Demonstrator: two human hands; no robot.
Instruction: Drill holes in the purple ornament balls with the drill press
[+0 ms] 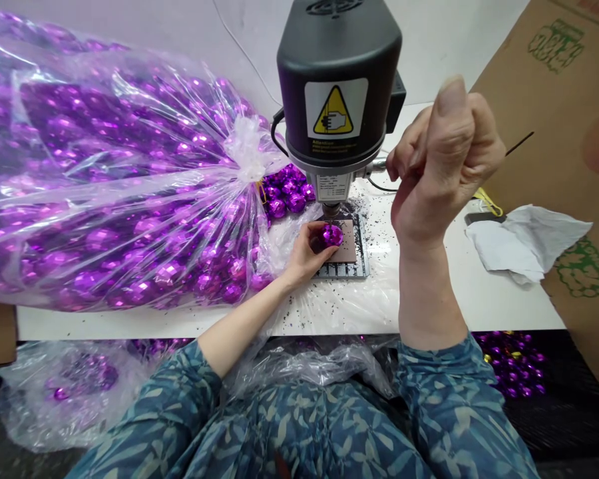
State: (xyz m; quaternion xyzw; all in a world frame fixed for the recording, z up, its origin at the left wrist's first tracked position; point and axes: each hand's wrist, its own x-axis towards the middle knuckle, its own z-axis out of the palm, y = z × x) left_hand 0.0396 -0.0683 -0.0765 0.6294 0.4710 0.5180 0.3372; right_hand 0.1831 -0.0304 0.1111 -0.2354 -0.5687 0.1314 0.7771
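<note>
My left hand pinches a shiny purple faceted ball between thumb and fingers. The ball rests on a brown square board on the metal base plate of a black bench drill press, right below its chuck. My right hand is raised at the machine's right side, closed around its feed handle. The handle's grip is mostly hidden in the fist; a silver shaft shows beside the fingers, and a thin black rod sticks out behind.
A large tied clear bag of purple balls fills the left of the white table. Loose purple balls lie behind the base. Dark shavings are scattered around. Crumpled white paper and a cardboard box stand right. More balls lie below.
</note>
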